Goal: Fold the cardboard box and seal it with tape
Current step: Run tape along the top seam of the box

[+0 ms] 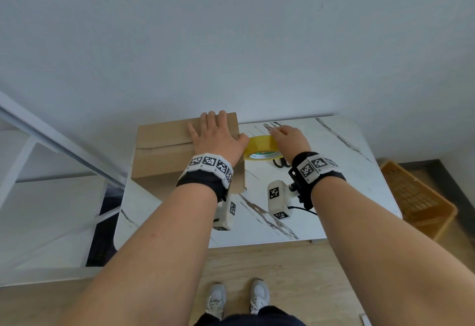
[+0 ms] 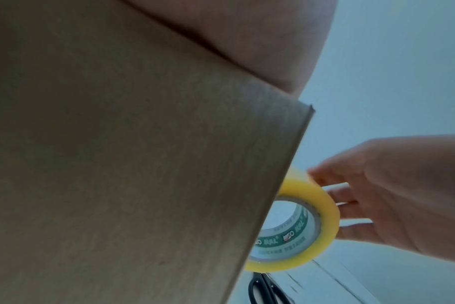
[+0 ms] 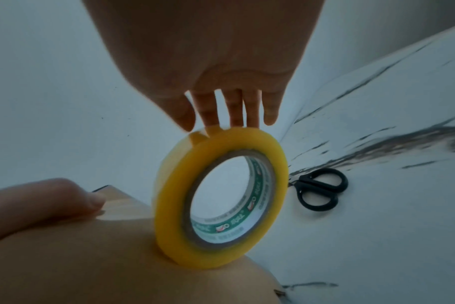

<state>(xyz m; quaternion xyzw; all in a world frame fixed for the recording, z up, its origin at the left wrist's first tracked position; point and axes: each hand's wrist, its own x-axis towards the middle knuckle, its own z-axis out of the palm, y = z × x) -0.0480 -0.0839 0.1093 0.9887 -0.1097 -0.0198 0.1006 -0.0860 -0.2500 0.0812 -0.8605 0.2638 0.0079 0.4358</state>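
— Start with the big things. Where did the box sit?

— The table (image 1: 334,171) carried everything, and the box (image 1: 164,146) stood at its far left corner against the wall, flaps folded down with the seam running across the top. No tape showed on that seam, so I'd judge the folding done and the sealing not yet begun.

— And the left hand?

— The left hand (image 1: 218,138) lay flat on the right end of the box top, fingers straight and spread, thumb out toward the box's right edge. It looked placed to press the flaps shut so they couldn't spring up (cardboard flaps tend to).

— What was the right hand doing?

— The right hand (image 1: 290,138) held the tape roll (image 1: 262,148) on edge, just beside the box's right end. From the right wrist view the fingers (image 3: 237,111) reached down over the top of the roll, tips on its outer band, the thumb on the far side: a light pinch, I'd say, though how firm it was I couldn't tell.

— Why upright there?

— Probably so the loose end could be drawn straight onto the seam under the left hand. I couldn't see a free tail of tape.

— Anything smaller?

— The scissors (image 3: 320,189) lay flat on the table just beyond the roll, untouched, likely left within reach for cutting the strip.
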